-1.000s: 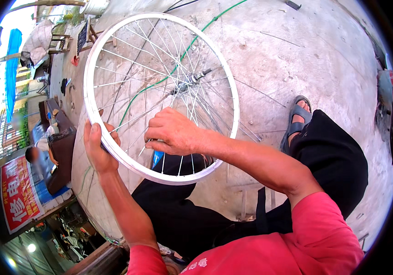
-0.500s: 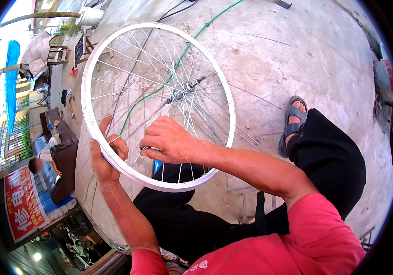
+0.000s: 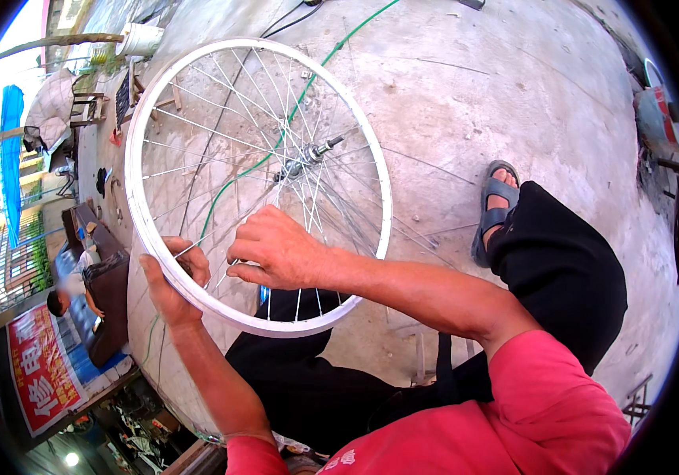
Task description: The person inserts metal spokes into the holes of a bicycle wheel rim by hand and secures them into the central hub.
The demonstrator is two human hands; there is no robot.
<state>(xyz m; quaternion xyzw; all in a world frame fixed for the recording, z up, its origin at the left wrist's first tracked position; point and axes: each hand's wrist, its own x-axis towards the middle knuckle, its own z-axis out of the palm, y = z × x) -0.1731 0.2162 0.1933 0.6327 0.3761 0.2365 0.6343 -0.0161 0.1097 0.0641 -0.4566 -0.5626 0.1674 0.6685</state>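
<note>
A: How is the white wheel rim (image 3: pixel 135 190) held?

B: At its lower-left edge, the rim is clasped by the left hand (image 3: pixel 172 297), the thumb laid outside and the fingers curled inside, closed around it.

A: What is shown to the right?

B: A thin spoke (image 3: pixel 223 277) is seen between the hands, its long axis slanted from lower left to upper right. The right hand (image 3: pixel 272 249) is nearer; by its thumb and bent forefinger, almost met, the spoke appears to be pinched.

A: And beyond?

B: The hub (image 3: pixel 302 164) is seen untouched, past the right hand's knuckles.
</note>
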